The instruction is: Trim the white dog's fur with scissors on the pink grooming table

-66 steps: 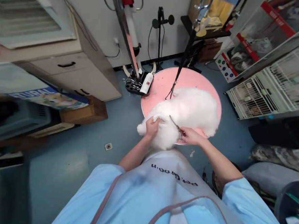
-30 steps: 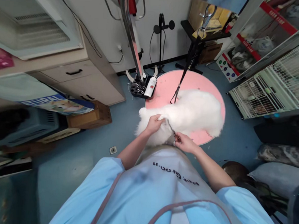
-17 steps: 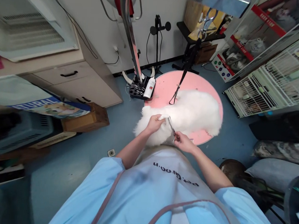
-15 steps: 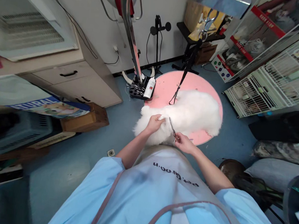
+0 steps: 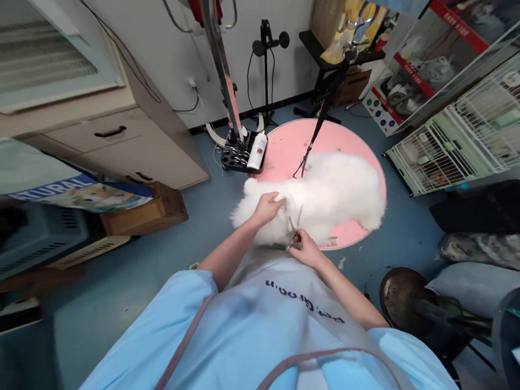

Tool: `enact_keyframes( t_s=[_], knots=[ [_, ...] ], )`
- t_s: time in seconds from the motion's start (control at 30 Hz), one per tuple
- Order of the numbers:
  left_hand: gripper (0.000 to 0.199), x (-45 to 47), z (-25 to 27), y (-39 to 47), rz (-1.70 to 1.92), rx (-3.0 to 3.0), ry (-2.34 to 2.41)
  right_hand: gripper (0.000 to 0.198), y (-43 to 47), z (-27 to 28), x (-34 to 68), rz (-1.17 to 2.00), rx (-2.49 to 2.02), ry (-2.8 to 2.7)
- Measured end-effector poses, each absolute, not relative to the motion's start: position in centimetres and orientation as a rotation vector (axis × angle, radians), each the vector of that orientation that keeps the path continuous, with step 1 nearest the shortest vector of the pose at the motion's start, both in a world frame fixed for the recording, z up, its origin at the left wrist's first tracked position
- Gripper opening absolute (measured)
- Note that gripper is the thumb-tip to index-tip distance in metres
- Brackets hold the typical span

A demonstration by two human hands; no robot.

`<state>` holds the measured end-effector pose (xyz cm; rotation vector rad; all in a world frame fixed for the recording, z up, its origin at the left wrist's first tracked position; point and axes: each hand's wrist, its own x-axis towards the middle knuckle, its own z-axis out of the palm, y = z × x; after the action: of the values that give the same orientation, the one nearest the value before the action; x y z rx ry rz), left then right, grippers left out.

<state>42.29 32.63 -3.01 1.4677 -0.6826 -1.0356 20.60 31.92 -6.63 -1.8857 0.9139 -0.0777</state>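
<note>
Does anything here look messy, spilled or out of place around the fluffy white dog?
Only small things: a white tuft of clipped fur lies on the blue floor beside the round pink table. Nothing else stands out.

Pet grooming salon: round pink grooming table (image 5: 285, 146), wire cages (image 5: 469, 135), leash arm (image 5: 216, 55).

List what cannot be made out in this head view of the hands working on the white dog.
- Scissors: too small to tell whether the blades are open; the right hand covers the handles.
- Left hand: fingertips sunk in the fur of the white dog.
- Dog's head and legs: lost in the fluffy coat.
- Pink table: near edge hidden by the dog and the apron.
- White bottle: label too small to read.
</note>
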Motion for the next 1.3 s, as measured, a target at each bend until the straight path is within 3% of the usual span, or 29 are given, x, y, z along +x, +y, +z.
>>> enact_keyframes(
  t_s=[0.13, 0.3, 0.47, 0.6, 1.07, 1.2, 1.3],
  knots=[
    [0.026, 42.8, -2.7, 32.5, -1.042, 1.473, -0.699, 0.02, 32.5, -7.4, 20.9, -0.068, -1.862, 1.038],
    [0.023, 43.2, -2.2, 32.2, -1.061, 1.469, -0.706, 0.029, 33.1, -7.8, 21.1, -0.088, -1.891, 1.014],
    [0.023, 43.3, -2.4, 32.0, -1.078, 1.477, -0.67, 0.02, 33.3, -7.5, 20.5, -0.05, -1.821, 1.064],
    [0.028, 43.2, -2.7, 32.0, -1.1, 1.449, -0.675, 0.029, 32.7, -6.8, 19.9, -0.067, -1.898, 0.963],
    [0.038, 42.5, -3.3, 32.8, -1.16, 1.368, -0.718, 0.022, 29.6, -3.5, 19.8, 0.062, -1.929, 0.856],
    [0.034, 42.4, -3.3, 32.9, -1.114, 1.357, -0.745, 0.028, 28.6, -2.3, 19.4, 0.138, -1.999, 0.764],
    [0.031, 42.2, -3.3, 32.8, -1.118, 1.357, -0.73, 0.022, 27.9, -1.9, 19.3, 0.169, -2.055, 0.769]
  ],
)
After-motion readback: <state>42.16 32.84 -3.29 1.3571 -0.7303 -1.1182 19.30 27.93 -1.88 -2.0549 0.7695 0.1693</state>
